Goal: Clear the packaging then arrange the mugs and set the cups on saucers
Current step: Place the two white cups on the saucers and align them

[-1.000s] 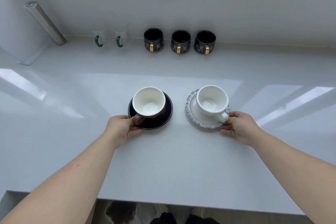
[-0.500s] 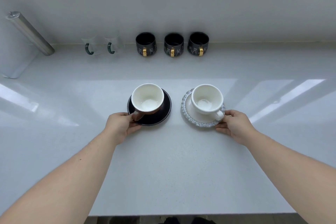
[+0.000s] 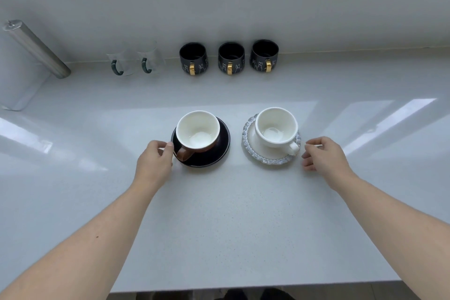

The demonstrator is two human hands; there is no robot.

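1. Head view: no packaging shows; three dark mugs (image 3: 229, 58) and two glass mugs (image 3: 135, 62) line the frame's upper middle.
2. Centre frame, brown cup (image 3: 197, 131) sits on black saucer (image 3: 222, 151), white cup (image 3: 276, 126) on pale saucer (image 3: 247, 139).
3. Left hand (image 3: 154, 162) touches the black saucer's edge; right hand (image 3: 322, 153) is open and apart, so the task looks nearly finished.

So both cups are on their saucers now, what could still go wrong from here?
1. The left hand sits right by the brown cup's handle and the black saucer rim; a careless pull-away might nudge or tip them.
2. The white cup sits off-centre, toward the far right of its patterned saucer, so a bump from the nearby right hand could slide it.
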